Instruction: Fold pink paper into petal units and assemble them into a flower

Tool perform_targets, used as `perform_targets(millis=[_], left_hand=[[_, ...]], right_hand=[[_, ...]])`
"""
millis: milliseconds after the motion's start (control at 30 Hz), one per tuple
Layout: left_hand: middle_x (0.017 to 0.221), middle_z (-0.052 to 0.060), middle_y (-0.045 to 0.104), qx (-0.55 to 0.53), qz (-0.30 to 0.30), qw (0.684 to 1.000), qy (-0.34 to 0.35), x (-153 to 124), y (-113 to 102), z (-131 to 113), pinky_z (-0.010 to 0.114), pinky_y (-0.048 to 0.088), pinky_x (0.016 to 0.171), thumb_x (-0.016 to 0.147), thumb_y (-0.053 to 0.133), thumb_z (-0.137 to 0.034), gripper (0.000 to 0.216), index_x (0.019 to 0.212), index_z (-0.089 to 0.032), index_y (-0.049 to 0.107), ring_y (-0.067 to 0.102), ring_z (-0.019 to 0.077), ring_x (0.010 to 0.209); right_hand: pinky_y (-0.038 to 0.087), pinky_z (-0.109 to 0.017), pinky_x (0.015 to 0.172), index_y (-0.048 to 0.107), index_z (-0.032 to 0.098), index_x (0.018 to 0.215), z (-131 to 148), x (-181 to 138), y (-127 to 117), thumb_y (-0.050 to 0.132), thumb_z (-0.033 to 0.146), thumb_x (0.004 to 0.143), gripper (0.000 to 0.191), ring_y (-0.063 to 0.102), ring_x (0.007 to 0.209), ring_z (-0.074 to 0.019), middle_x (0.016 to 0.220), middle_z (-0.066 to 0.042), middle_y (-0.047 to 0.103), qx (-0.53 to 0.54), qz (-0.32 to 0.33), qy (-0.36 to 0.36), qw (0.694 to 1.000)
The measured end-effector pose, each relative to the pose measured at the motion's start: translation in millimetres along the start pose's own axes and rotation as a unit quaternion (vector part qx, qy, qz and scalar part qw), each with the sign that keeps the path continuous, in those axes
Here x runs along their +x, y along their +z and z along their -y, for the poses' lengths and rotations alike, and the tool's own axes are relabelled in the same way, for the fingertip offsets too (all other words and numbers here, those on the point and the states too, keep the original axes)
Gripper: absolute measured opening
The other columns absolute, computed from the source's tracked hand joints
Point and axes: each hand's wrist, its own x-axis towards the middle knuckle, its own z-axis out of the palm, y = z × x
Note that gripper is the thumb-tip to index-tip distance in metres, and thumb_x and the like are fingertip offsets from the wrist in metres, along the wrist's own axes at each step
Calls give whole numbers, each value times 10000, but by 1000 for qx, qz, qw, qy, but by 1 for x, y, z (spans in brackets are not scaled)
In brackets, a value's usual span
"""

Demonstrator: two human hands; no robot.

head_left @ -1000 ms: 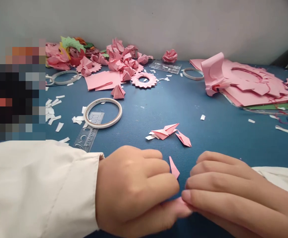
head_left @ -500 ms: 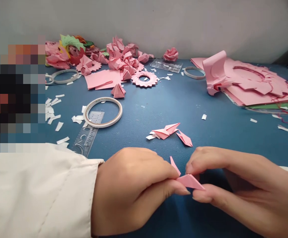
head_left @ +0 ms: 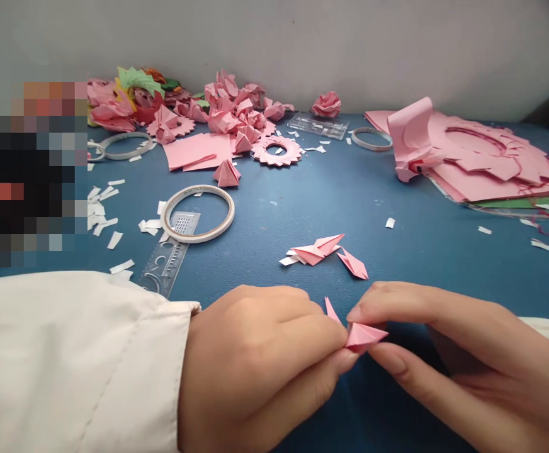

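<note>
My left hand [head_left: 260, 358] and my right hand [head_left: 449, 358] meet low in the middle of the view, just above the blue table [head_left: 397, 251]. Both pinch one small folded pink paper piece [head_left: 363, 335] between thumb and fingertips. A pink flap of it sticks up behind my left fingers. Two folded pink paper pieces [head_left: 316, 249] lie on the table just beyond my hands, beside a third one [head_left: 354, 264]. Both sleeves are white.
A tape ring [head_left: 198, 214] lies on a clear ruler [head_left: 168, 259] at the left among white paper scraps. Pink paper flowers [head_left: 237, 116] are heaped at the back. A stack of cut pink sheets [head_left: 473, 160] fills the right. A blurred patch covers the far left.
My hands have lifted the pink piece off the table. My right fingers have curled from flat into a pinch and folded the piece smaller.
</note>
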Motion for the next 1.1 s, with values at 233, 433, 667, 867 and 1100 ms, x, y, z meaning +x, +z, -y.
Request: perform_targets(millis=[233, 433, 667, 867, 1100], left_hand=[[902, -18, 764, 37, 8, 999, 6, 1, 0, -2, 294, 507, 684, 1364, 578, -219, 280, 1135, -219, 739, 638, 155, 762], [937, -10, 800, 33, 30, 999, 20, 1, -4, 0, 317, 527, 687, 1347, 560, -192, 257, 1130, -246, 689, 654, 172, 774], [902, 10, 776, 180, 9, 981, 71, 1, 5, -2, 385, 535, 671, 1353, 470, -152, 381, 1118, -198, 767, 663, 201, 761], [1109, 289, 863, 542, -100, 834, -1, -2, -13, 2, 499, 376, 641, 1232, 438, -28, 399, 1341, 37, 816, 795, 401, 1012], [745, 59, 443, 549, -84, 826, -97, -19, -42, 18, 530, 326, 734, 1166, 239, -8, 594, 805, -343, 572, 501, 374, 769]], right_hand=[[760, -219, 842, 768, 353, 1417, -1, 8, -14, 609, 171, 1322, 260, 908, 830, -155, 1107, 4, 966, -38, 78, -60, 994], [778, -287, 957, 782, 371, 1393, 2, -2, 1, 662, 121, 1232, 321, 910, 858, -178, 1121, 7, 964, -54, 31, -45, 997], [749, -217, 818, 720, 326, 1463, -7, 6, -29, 615, 61, 1232, 367, 917, 861, -169, 968, 6, 888, -81, 128, -119, 981], [651, -293, 720, 716, 304, 1301, -5, 7, -14, 569, 22, 1195, 335, 830, 760, -180, 932, 19, 836, -200, -14, -122, 972], [511, -394, 645, 673, 268, 964, -12, 25, -7, 612, 59, 1201, 323, 634, 660, -199, 806, 1, 727, -346, -15, -180, 921]])
